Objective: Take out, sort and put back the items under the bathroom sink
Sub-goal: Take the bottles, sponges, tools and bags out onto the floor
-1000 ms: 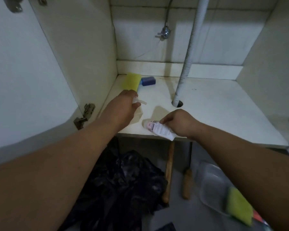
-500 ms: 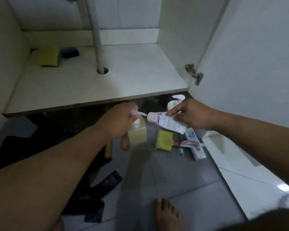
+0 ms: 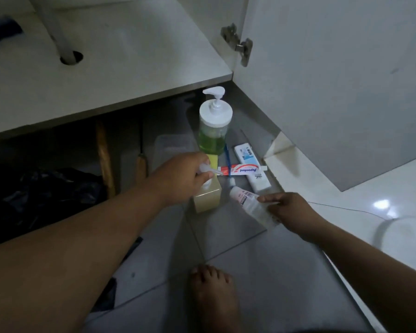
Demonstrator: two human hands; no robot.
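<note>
Left hand [image 3: 178, 174] gripping the pump top of a square yellow soap bottle [image 3: 207, 198], right hand [image 3: 288, 207] pinching a white tube [image 3: 250, 205], both low over the grey floor [image 3: 238, 248]

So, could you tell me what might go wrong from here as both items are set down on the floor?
1. The left hand grips the square bottle by its pump only; the body could swing or slip off.
2. It is landing close to the toothpaste and toothbrush, so it may knock them.
3. The bare foot is near the tube that the right hand holds, so it could be stepped on.
</note>
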